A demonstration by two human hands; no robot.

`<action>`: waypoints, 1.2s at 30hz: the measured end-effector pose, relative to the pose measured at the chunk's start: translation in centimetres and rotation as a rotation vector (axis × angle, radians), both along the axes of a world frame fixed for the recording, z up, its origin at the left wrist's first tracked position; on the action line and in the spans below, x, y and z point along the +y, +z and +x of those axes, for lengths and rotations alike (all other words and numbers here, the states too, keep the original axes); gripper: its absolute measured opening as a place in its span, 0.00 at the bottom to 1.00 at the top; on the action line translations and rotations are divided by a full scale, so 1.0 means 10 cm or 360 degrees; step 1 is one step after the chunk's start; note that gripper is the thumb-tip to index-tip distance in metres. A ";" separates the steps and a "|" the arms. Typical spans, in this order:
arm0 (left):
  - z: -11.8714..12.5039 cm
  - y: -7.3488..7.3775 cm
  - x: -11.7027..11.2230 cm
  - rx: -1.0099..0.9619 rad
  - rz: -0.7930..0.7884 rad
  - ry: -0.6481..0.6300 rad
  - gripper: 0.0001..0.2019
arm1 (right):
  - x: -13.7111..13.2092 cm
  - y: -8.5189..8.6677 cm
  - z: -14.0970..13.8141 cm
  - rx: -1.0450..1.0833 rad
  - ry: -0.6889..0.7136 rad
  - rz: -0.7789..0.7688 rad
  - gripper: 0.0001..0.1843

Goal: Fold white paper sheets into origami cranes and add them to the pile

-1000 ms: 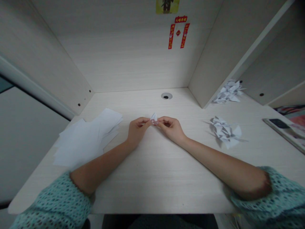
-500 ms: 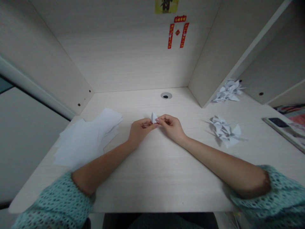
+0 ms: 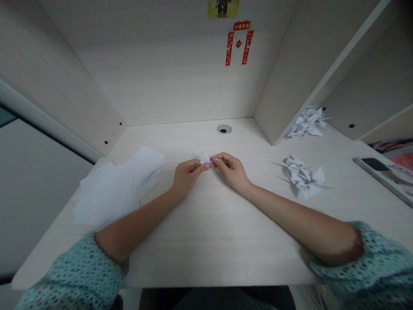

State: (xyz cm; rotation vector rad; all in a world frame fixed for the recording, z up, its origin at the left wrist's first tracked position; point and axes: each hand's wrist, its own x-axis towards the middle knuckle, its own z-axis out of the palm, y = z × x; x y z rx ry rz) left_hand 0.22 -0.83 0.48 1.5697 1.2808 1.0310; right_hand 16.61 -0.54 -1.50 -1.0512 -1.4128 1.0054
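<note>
A small piece of folded white paper (image 3: 204, 158), pointed at the top, is pinched between the thumb and fingers of my left hand (image 3: 187, 175) above the middle of the desk. My right hand (image 3: 232, 172) is closed at the paper's right side, thumb against forefinger. Its fingertips meet the paper's edge or lie very close to it; whether they grip it is too small to tell. To the left lies a spread stack of white paper sheets (image 3: 119, 185), partly behind my left forearm.
On the right of the desk (image 3: 206, 241) lies a pile of folded white paper pieces (image 3: 303, 175). A second folded-paper pile (image 3: 309, 122) sits behind the upright panel (image 3: 284, 94). A phone-like flat object (image 3: 383, 178) is at the far right. A round cable hole (image 3: 224, 129) is near the back wall.
The folded paper has shifted slightly left with my left hand and turned to show a broader face. My right fingertips have drawn a little apart from the left ones.
</note>
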 end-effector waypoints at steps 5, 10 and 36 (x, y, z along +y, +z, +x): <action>-0.01 -0.01 0.01 -0.0003 0.0021 -0.0077 0.16 | 0.00 0.02 0.01 0.0081 -0.0097 0.0027 0.13; 0.00 -0.03 -0.01 0.0121 0.0062 -0.0099 0.17 | -0.03 0.10 0.01 0.0007 -0.0284 0.0136 0.10; 0.01 -0.03 -0.05 0.0565 0.0189 -0.0121 0.18 | -0.07 0.13 0.02 -0.0231 -0.0331 0.0167 0.10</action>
